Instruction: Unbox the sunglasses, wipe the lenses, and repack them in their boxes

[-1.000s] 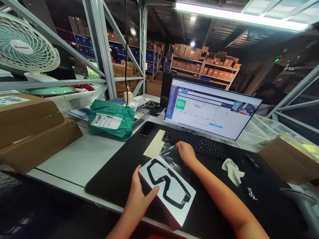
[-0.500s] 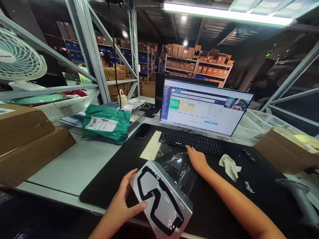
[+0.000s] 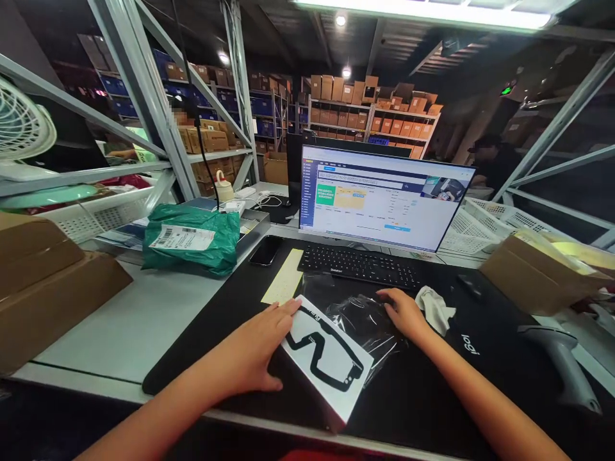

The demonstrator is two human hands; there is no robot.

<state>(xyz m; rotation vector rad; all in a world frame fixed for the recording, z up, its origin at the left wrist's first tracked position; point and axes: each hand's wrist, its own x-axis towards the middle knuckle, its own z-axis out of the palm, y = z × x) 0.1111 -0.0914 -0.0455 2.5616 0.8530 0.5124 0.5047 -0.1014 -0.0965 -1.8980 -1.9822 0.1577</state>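
A white box (image 3: 331, 362) with a black goggle-like frame printed on it lies on the black desk mat (image 3: 211, 326), near the front edge. My left hand (image 3: 259, 339) is open at the box's left side. Its fingertips touch the top left corner of the box, and the thumb is spread off it. My right hand (image 3: 406, 314) is open above the mat, fingers apart and holding nothing. Between that hand and the box lies a crumpled clear plastic bag (image 3: 358, 310). In front of the right hand is a black keyboard (image 3: 358, 264).
Behind the keyboard stands a lit monitor (image 3: 375, 198). A green parcel (image 3: 192, 246), a phone (image 3: 266, 250) and a yellow paper strip (image 3: 283, 278) lie left. On the right are a white cloth (image 3: 435, 310), mouse (image 3: 469, 285), scanner (image 3: 564, 365) and cardboard box (image 3: 538, 272).
The box has gone from my left hand's grip down onto the mat, and that hand has opened. My right hand has drawn back from the keyboard. The view has shifted slightly.
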